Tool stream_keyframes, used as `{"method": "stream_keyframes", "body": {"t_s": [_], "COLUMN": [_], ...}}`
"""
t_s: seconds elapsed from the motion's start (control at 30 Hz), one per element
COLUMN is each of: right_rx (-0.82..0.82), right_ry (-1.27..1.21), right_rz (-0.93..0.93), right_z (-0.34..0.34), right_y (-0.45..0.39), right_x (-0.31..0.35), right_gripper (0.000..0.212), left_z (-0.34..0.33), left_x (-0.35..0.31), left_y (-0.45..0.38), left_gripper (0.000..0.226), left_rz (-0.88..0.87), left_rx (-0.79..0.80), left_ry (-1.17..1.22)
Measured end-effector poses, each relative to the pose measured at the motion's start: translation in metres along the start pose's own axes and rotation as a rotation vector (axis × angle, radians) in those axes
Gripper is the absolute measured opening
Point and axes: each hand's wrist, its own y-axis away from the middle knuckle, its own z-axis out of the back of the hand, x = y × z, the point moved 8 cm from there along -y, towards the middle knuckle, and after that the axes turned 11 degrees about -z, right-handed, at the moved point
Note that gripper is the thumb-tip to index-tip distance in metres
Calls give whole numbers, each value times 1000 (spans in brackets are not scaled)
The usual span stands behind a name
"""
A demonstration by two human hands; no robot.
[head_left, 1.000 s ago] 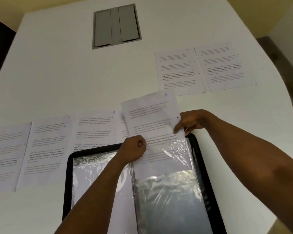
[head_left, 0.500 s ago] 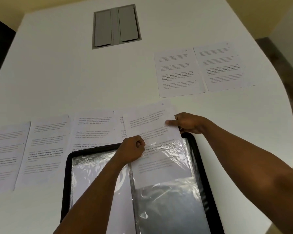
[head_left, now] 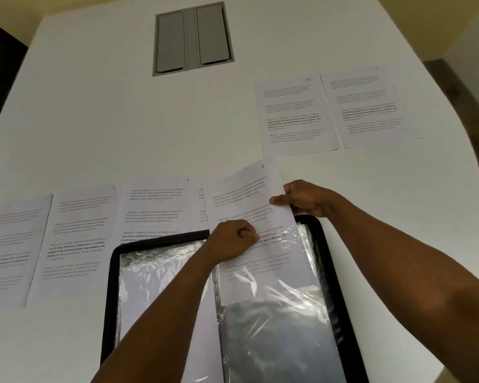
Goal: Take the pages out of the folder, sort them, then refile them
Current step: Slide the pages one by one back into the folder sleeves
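A black folder [head_left: 333, 275] is lying open on the white bench [head_left: 122, 128], its clear sleeves [head_left: 277, 335] shining. A printed page [head_left: 249, 205] is sitting partway inside the right-hand sleeve, its upper half sticking out past the folder's far edge. Three more pages [head_left: 78, 233] are lying in a row beyond the left hand [head_left: 233, 241]; two pages [head_left: 293, 117] are lying well beyond the right hand [head_left: 302, 199], with bare bench between. The left hand's fingers are curling tight, pinching the sleeve's top edge. The right hand's fingers are pinching the page's right edge.
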Motion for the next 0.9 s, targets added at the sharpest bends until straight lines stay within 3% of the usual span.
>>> {"method": "stream_keyframes", "body": {"t_s": [0.17, 0.33, 0.5, 0.6, 0.67, 0.73, 0.8, 0.9], "right_rx": [-76, 12, 149, 153, 27, -146, -206, -44], "right_ry": [-71, 331, 608, 420, 166, 86, 259, 718], "right_rz": [50, 28, -135, -99, 3, 114, 183, 75], "right_z": [-2, -1, -4, -6, 0, 9, 7, -12], "right_y": [-1, 7, 12, 8, 1, -1, 1, 6], "right_x": [2, -4, -22, -18, -7, 2, 9, 1], "right_gripper": [36, 32, 37, 42, 41, 33, 24, 20], "left_z": [-17, -18, -18, -17, -17, -15, -13, -12], "left_x": [-14, -15, -13, -14, -15, -15, -13, -12], "left_y": [-17, -22, -19, -17, -17, -15, -14, -13], "left_gripper": [14, 9, 9, 9, 9, 10, 11, 13], "left_rz": [-20, 11, -4, -18, -20, -23, -29, -43], "left_rx": [30, -12, -28, -32, -32, -38, -53, -67], "left_ry": [-25, 2, 49, 51, 47, 45, 34, 13]}}
